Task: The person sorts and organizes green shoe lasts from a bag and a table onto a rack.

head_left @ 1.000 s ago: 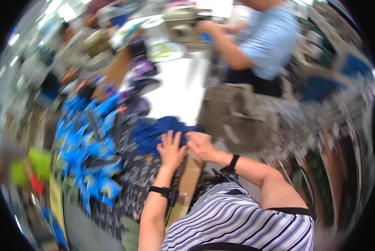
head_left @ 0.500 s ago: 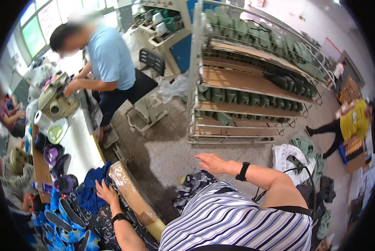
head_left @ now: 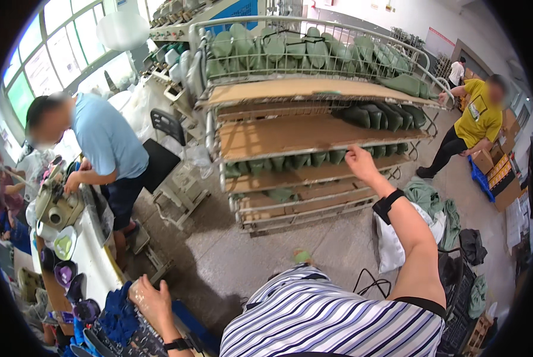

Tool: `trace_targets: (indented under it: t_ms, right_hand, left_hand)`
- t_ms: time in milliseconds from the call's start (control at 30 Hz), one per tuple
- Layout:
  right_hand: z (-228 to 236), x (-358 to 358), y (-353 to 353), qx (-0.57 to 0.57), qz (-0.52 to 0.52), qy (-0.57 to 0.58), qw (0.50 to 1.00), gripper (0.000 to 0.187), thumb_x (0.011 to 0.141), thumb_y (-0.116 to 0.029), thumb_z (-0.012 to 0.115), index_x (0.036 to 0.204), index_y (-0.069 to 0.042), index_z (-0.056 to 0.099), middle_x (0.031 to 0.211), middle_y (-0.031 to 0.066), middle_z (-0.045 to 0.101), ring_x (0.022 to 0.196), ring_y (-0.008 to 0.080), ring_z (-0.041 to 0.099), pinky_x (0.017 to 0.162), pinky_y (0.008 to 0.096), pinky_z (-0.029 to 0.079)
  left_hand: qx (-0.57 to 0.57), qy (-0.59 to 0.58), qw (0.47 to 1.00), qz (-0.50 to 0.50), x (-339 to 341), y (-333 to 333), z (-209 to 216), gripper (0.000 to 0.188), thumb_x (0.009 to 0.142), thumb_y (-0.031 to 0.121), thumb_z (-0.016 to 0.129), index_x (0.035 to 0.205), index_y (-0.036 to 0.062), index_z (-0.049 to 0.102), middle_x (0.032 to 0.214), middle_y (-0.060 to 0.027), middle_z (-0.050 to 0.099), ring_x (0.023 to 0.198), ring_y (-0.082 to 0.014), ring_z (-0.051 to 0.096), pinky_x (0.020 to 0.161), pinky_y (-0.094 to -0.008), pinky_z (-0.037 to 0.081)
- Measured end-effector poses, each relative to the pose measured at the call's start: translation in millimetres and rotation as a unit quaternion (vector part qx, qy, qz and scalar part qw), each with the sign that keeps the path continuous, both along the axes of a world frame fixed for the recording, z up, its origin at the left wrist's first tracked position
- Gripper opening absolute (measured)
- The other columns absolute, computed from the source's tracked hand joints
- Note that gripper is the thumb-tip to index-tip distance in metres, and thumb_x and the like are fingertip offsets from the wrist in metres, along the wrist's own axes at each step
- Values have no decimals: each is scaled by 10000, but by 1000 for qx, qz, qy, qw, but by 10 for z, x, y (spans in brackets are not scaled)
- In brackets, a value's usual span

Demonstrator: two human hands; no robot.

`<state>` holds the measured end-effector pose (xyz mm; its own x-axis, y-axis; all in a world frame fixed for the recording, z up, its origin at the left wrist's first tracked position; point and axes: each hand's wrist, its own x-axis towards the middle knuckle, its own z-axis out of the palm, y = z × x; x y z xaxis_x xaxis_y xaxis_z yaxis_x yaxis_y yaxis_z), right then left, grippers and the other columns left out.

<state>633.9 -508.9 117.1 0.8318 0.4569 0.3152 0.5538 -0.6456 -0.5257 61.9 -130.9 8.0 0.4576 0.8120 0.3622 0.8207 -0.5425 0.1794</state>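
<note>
My left hand (head_left: 151, 302) is over the near end of the workbench, fingers extended, beside a heap of dark blue fabric pieces (head_left: 119, 318); nothing shows in its grasp. Dark patterned fabric (head_left: 144, 338) lies below it. My right hand (head_left: 362, 165) is stretched forward in front of a wheeled metal rack (head_left: 214, 143). Its fingers look bent, near the edge of a middle shelf (head_left: 290, 134); whether they touch it I cannot tell. Green shoe-shaped pieces (head_left: 305, 50) stand along the rack's top, and darker ones (head_left: 382, 116) sit on the shelf beneath.
At the left, a co-worker in a light blue shirt (head_left: 109, 134) bends over a beige machine (head_left: 58, 205). A black chair (head_left: 159, 163) stands behind. To the right are a white sack (head_left: 391, 244), green cloth (head_left: 436, 199) and a person in yellow (head_left: 480, 122). Purple shoe parts (head_left: 65, 272) line the bench.
My left hand has lifted away from the blue fabric. My right hand has reached out and up toward the rack, its fingers now bent. The view has tilted up; the person in yellow has turned.
</note>
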Motion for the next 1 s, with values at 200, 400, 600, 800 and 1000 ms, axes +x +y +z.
trace_targets:
  t_ms: [200,400,600,800,1000]
  right_hand:
    - [-72,2250,-290,-218,-159,-92,958,467,859,-321,559,1179,19,532,1143,227,590,1099,341,556,911,394,455]
    - [21,2655,-259,-230,57,-115,965,361,825,-336,607,967,-9,665,1018,187,653,1010,338,602,880,394,477]
    - [-362,3069,-491,-177,100,-120,972,342,808,-306,612,954,-2,665,997,202,654,986,350,608,856,413,485]
    - [570,1738,-788,139,-32,407,902,480,704,-124,678,1138,49,564,989,163,639,941,283,618,823,385,490]
    - [529,763,-1657,287,50,320,902,502,659,-218,739,1071,41,620,959,97,654,857,164,606,807,281,473]
  left_hand:
    - [-226,-194,944,-140,1691,-651,-194,543,702,67,673,1197,-48,481,1251,-229,461,1163,-388,460,1006,-415,358]
    - [-277,-173,901,-284,3315,-1184,427,466,740,90,686,1171,3,533,1216,-199,509,1115,-368,508,918,-395,433]
    - [-248,-94,854,-448,4235,-1416,983,442,740,92,690,1150,7,549,1182,-197,532,1070,-374,533,887,-383,452]
    - [-237,-47,802,-547,4897,-1454,1246,406,766,117,681,1138,9,559,1142,-202,548,1058,-386,538,894,-396,452]
    - [-278,-20,754,-594,5850,-1813,1414,425,839,227,621,1193,9,531,1216,-209,534,1084,-372,542,892,-381,457]
